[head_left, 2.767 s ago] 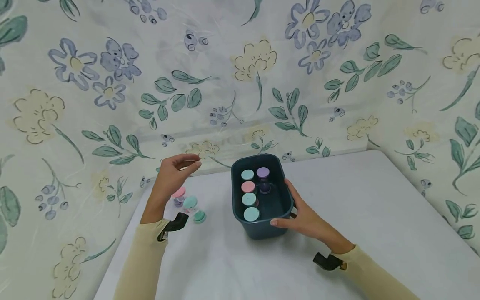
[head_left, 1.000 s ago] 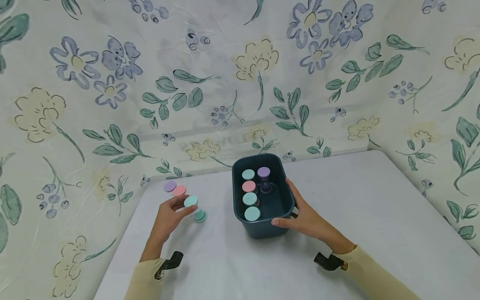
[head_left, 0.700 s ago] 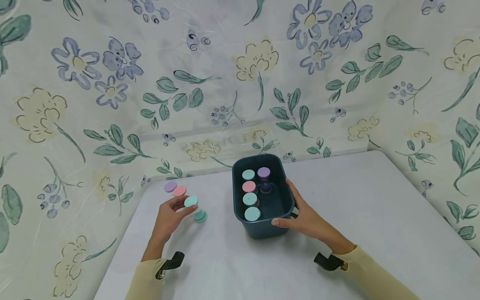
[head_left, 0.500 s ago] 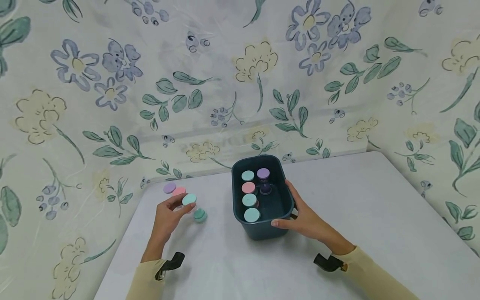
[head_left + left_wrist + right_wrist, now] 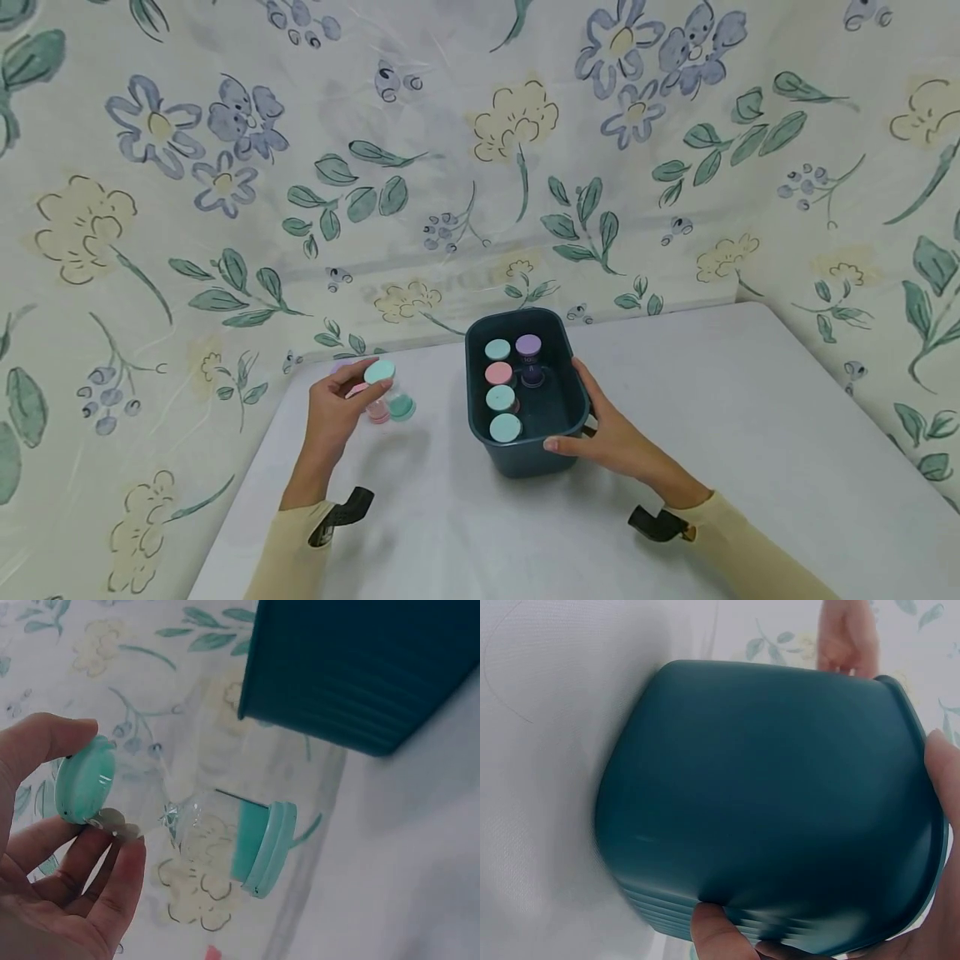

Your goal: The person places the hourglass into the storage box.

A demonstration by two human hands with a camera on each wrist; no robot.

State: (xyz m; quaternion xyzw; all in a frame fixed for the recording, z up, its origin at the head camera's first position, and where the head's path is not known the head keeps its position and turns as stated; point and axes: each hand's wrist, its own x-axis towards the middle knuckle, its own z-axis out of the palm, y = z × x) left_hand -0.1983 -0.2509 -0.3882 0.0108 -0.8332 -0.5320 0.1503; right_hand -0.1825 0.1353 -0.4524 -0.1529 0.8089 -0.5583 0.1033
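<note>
My left hand [image 5: 332,417] pinches the teal end of a sand timer [image 5: 402,407] between thumb and fingers. The left wrist view shows this sand timer [image 5: 259,847] with clear bulbs and teal sand at its far end, off the table and left of the dark teal box. Behind it, partly hidden by the hand, stands a pink-ended sand timer [image 5: 378,412]. My right hand [image 5: 618,442] grips the right side of the dark teal box [image 5: 528,465], thumb over the near rim. Inside stand several sand timers, including a pink-topped one [image 5: 498,373] and a purple-topped one [image 5: 528,346].
A white cloth covers the table [image 5: 712,400]. A flower-printed sheet [image 5: 450,167] hangs behind it and along the sides. A sliver of a purple top [image 5: 341,365] shows behind the left fingers. Each sleeve carries a black wrist camera [image 5: 352,507].
My left hand came down from above the timers, took hold of the teal sand timer and has now raised it off the table. The right hand keeps its grip on the box.
</note>
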